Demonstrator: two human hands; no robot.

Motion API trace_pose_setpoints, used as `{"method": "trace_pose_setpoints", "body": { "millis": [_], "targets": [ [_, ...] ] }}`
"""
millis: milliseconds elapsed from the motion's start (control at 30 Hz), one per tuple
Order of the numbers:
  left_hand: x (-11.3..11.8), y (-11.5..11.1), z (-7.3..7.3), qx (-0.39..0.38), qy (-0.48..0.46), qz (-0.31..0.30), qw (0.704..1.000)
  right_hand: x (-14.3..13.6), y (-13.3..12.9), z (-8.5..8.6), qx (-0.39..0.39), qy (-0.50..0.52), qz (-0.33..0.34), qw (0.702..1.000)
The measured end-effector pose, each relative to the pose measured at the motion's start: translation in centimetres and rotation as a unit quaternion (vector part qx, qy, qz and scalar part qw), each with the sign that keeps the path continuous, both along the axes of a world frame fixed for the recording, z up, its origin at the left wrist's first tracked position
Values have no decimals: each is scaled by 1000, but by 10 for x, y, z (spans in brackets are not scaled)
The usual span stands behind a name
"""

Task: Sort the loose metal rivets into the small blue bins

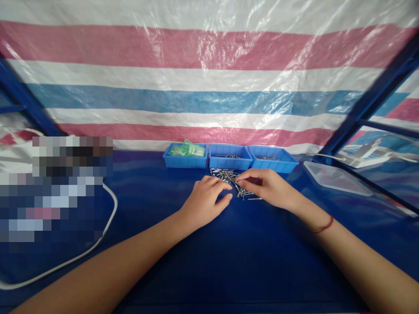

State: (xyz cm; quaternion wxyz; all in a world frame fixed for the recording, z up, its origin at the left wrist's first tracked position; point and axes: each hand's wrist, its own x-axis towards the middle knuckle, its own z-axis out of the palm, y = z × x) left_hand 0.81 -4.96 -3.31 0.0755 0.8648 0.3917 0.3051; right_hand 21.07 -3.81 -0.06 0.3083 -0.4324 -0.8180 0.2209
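A loose pile of thin silver metal pins (225,175), some with a thicker section like blind rivets, lies on the blue tabletop. My right hand (266,187) is at the pile's right side, thumb and forefinger pinched together on a metal pin; the fingertips partly hide it. My left hand (206,200) hovers at the near left of the pile, thumb and fingers apart, nothing between them. Behind the pile stand three blue bins: the left bin (186,162) holds green-and-clear plastic packets (187,149), while the middle bin (230,164) and right bin (273,165) contain small metal pieces.
A clear plastic lid or tray (337,178) lies to the right, near a blue metal frame post (356,113). On the left, a white cable (111,213) curves over the blue table (248,270) beside a blurred-out area. A striped plastic sheet (196,100) hangs behind.
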Motion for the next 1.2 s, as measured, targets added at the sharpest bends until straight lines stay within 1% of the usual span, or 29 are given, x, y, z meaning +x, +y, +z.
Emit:
{"method": "trace_pose_setpoints", "body": {
  "millis": [100,200,367,567,700,800,933,1067,1133,1200],
  "targets": [
    [0,1,0,-3,-21,-3,1000,-9,-7,2,-69,80,23,994],
    [0,2,2,-3,-51,-23,998,-17,-13,3,-114,127,33,985],
    [-1,5,4,-22,-106,-51,993,-24,-14,1,-126,171,29,977],
    [-1,5,6,-55,-123,-64,989,-27,-12,-5,-134,206,15,969],
    [-1,4,6,-70,-119,-57,989,-29,-15,-4,-115,219,17,969],
    [0,3,6,-75,-134,-46,987,-30,-15,-4,-96,217,20,971],
    [0,3,8,-83,-148,-16,985,-28,-14,-5,-68,199,-2,978],
    [0,2,7,-41,-183,-2,982,-23,-13,-6,3,132,-32,991],
    [0,1,7,-13,-191,-8,981,-22,-13,-5,42,84,-24,995],
    [0,1,6,7,-188,-11,982,-23,-14,-4,57,46,-6,997]
  ]
}}
